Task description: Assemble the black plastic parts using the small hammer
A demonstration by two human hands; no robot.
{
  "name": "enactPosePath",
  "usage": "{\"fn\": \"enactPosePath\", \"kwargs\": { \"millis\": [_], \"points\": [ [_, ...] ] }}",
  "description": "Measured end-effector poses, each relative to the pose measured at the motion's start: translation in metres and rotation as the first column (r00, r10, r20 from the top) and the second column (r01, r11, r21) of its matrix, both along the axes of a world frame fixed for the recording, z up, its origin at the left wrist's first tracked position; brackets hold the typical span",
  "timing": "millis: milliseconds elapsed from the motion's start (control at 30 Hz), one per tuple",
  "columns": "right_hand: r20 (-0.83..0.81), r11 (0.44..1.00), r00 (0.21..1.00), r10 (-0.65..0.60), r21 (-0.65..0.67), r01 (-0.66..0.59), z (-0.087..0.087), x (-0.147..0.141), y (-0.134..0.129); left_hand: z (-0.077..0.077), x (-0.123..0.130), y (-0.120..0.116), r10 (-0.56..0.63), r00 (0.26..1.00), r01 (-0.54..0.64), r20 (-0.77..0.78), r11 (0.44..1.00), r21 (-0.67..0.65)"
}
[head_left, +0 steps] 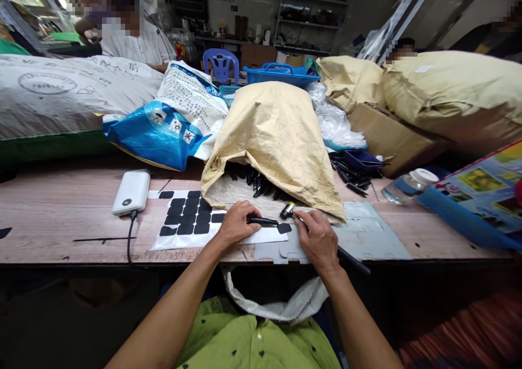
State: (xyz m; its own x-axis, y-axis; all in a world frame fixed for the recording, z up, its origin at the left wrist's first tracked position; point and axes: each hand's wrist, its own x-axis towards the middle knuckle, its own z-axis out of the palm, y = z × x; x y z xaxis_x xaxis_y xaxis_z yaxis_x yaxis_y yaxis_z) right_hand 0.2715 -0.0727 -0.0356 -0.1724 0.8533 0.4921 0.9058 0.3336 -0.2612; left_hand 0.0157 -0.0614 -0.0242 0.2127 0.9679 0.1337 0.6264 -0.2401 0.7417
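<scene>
Between the thumb and fingers of my left hand (pixel 237 223) lies a slim black pen-like piece (pixel 265 221), pointing right. My right hand (pixel 318 239) is closed around a small hammer (pixel 287 210) with a yellowish-and-black head and a black grip. The hammer head hovers close to the right end of the piece; I cannot tell whether they touch. Just below that end sits a black rounded square patch (pixel 284 228). Behind my hands, a tan sack (pixel 277 124) opens toward me, with many black pieces (pixel 259 184) inside. A white sheet (pixel 163 243) with black square patches spreads to the left.
A white power bank (pixel 131 192) with a cable lies left. On the right are loose black pieces (pixel 353 178), a lidded jar (pixel 410 186) and a blue-edged box (pixel 477 195). White sacking (pixel 285 310) hangs below the table edge. People sit behind bulky sacks.
</scene>
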Motion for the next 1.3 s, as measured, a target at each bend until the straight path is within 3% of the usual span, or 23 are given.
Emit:
{"fn": "enactPosePath", "kwargs": {
  "millis": [700,1300],
  "points": [
    [0.047,1.000,0.998,-0.029,0.009,0.028,0.0022,-0.0028,-0.0032,-0.0006,-0.0040,-0.0036,-0.030,0.999,0.028,0.040,0.998,0.057],
    [0.061,0.998,0.997,-0.048,0.035,0.046,0.0005,-0.0029,-0.0034,-0.0074,-0.0093,0.0012,-0.046,0.993,0.047,0.104,0.999,-0.007]
  ]
}}
